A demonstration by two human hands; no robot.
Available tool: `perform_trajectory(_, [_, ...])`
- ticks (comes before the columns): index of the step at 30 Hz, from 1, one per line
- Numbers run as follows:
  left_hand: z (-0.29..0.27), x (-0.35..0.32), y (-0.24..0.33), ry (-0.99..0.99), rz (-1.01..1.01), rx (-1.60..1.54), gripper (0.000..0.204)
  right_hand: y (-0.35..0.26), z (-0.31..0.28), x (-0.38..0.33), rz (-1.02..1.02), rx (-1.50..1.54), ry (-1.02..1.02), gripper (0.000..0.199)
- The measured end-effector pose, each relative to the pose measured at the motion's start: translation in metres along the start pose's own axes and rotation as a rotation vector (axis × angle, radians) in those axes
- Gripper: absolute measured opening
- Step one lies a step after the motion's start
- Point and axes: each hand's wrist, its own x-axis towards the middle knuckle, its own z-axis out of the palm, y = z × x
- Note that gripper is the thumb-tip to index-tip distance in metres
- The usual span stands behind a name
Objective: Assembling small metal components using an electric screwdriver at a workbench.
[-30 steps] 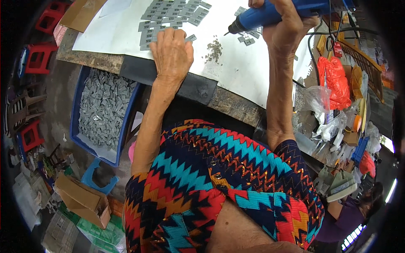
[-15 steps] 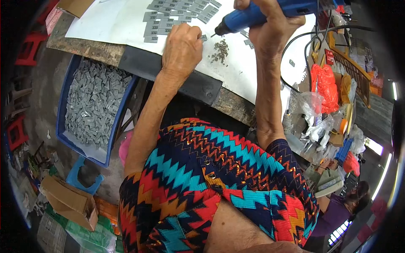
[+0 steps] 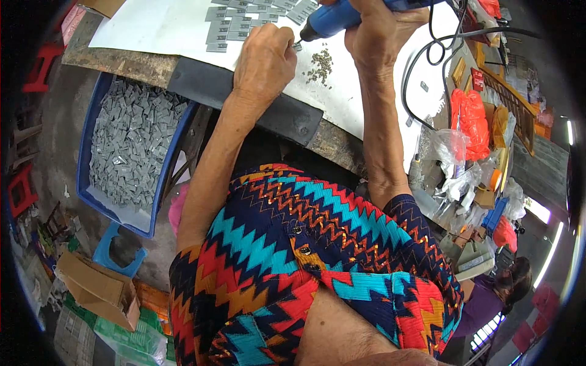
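Note:
My right hand (image 3: 383,38) is wrapped round a blue electric screwdriver (image 3: 334,21), its bit pointing down and to the left. The bit meets or nearly meets a small grey plastic piece (image 3: 297,46) at the fingertips of my left hand (image 3: 264,62). That hand is closed, knuckles up, pinching the piece against the white work surface (image 3: 349,105). Just right of it lies a loose pile of tiny brown screws (image 3: 320,66). Beyond my left hand, flat grey plastic pieces (image 3: 239,24) lie in overlapping rows.
Below the table's left side stands a blue bin (image 3: 80,160) full of grey pieces. A black cable (image 3: 405,91) loops at the right. Red plastic bags (image 3: 470,125) and clutter lie beyond it. A person in purple (image 3: 485,305) is at the lower right. A cardboard box (image 3: 97,283) sits lower left.
My right hand has brought the screwdriver left and its bit down to the grey piece by my left fingertips. My left hand stays in nearly the same place.

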Motion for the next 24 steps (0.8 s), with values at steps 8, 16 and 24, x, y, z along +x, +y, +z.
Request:
perform_trajectory(8, [0.0002, -0.0004, 0.0003, -0.007, -0.012, 0.009, 0.015, 0.0032, 0.0019, -0.0019, 0.007, 0.023, 0.037, 0.008])
perform_trajectory(16, [-0.0007, -0.0003, 0.0013, -0.021, -0.023, 0.010, 0.016, 0.0049, 0.0005, -0.0015, 0.003, 0.011, -0.005, 0.009])
perform_trajectory(24, [0.0001, -0.0004, 0.0000, -0.019, -0.018, 0.000, 0.016, 0.0068, 0.0003, -0.0016, 0.003, -0.024, -0.022, 0.010])
